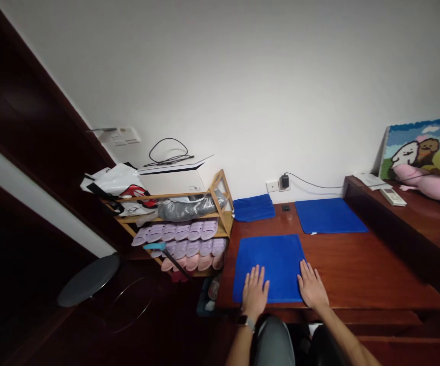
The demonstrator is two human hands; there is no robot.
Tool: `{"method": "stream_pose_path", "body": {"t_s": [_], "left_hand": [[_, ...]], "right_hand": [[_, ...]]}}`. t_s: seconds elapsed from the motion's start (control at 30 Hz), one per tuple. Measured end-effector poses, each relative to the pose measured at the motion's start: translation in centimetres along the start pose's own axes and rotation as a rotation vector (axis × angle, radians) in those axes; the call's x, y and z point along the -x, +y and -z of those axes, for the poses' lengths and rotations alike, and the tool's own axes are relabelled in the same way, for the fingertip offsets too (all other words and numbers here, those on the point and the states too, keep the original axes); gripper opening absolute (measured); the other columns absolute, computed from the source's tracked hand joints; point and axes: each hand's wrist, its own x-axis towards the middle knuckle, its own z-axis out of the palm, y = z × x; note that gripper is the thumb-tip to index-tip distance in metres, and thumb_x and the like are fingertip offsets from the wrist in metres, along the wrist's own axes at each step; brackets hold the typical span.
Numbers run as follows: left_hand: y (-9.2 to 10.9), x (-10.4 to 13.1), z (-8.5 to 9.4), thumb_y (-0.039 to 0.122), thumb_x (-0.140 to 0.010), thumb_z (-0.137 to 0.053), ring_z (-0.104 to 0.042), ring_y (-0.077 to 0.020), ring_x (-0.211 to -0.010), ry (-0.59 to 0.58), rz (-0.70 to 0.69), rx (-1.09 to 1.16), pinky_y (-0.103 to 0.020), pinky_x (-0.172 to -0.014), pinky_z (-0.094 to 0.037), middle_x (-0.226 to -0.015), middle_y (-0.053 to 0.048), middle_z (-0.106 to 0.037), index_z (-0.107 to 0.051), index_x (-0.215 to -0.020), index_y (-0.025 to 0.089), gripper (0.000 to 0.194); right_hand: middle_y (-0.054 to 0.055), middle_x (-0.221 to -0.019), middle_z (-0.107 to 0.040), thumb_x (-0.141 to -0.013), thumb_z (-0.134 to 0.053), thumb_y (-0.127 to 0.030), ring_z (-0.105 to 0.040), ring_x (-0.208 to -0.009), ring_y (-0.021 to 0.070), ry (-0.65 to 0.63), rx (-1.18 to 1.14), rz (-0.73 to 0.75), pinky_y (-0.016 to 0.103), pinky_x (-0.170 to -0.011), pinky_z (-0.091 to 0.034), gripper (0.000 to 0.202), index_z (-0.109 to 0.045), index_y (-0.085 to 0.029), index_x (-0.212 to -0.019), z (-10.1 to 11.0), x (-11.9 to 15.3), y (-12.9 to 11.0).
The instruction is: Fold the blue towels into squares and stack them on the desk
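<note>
A blue cloth [273, 259] lies spread flat on the wooden desk [342, 269] right in front of me. My left hand [255, 294] rests flat on its near edge, fingers stretched out and slightly apart. At the cloth's right edge, my right hand [313, 287] lies palm down with fingers extended, partly on the cloth and partly on the wood. Neither hand grips anything. Farther back are a folded blue cloth [254, 208] on the left and another blue cloth [330, 215] lying flat on the right, with a small white tag at its near edge.
Left of the desk stands a wooden shoe rack [225, 223] with purple slippers [181, 232] and a white box [174, 180] on top. A charger [285, 181] sits in the wall socket. On the raised right shelf are a remote control [393, 196] and a pink plush toy [429, 184].
</note>
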Motion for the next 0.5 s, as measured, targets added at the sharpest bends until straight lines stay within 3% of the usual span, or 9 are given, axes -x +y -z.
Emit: {"method": "stream_pose_path", "body": {"t_s": [0.1,0.17,0.3,0.5], "left_hand": [[-5.1,2.7,1.0,0.045,-0.108,-0.029,-0.032,-0.0269,-0.155,0.005,0.093,-0.075,-0.05,-0.125,-0.034,-0.168,-0.009,-0.034,-0.033,-0.163,0.022,0.059],[-6.6,3.7,1.4,0.043,-0.109,-0.029,-0.033,-0.026,-0.155,0.012,0.094,-0.095,-0.048,-0.125,-0.035,-0.168,-0.009,-0.034,-0.032,-0.163,0.021,0.059],[-6.5,4.1,1.6,0.042,-0.109,-0.029,-0.034,-0.0256,-0.154,0.028,0.071,-0.101,-0.048,-0.124,-0.037,-0.167,-0.007,-0.037,-0.029,-0.164,0.024,0.058],[-6.7,4.4,2.1,0.039,-0.109,-0.03,-0.036,-0.0238,-0.154,0.025,0.046,-0.082,-0.047,-0.125,-0.036,-0.166,-0.006,-0.039,-0.024,-0.166,0.025,0.059]], "right_hand": [[0.007,-0.171,-0.026,-0.103,-0.015,-0.042,-0.019,-0.16,0.0236,-0.005,0.01,-0.007,0.044,-0.13,-0.013,0.071,-0.025,-0.009,-0.164,0.1,0.0,-0.2],[0.007,-0.171,-0.025,-0.103,-0.015,-0.042,-0.018,-0.16,0.0234,-0.014,0.023,-0.016,0.044,-0.13,-0.012,0.071,-0.025,-0.008,-0.164,0.3,0.0,-0.3],[0.007,-0.172,-0.024,-0.103,-0.015,-0.042,-0.017,-0.16,0.0234,-0.048,0.034,-0.022,0.043,-0.13,-0.012,0.071,-0.023,-0.008,-0.165,0.6,0.1,-0.3],[0.004,-0.171,-0.027,-0.103,-0.016,-0.048,-0.021,-0.159,0.0215,-0.062,-0.042,0.037,0.043,-0.13,-0.015,0.071,-0.028,-0.013,-0.165,0.3,0.5,1.9]]}}
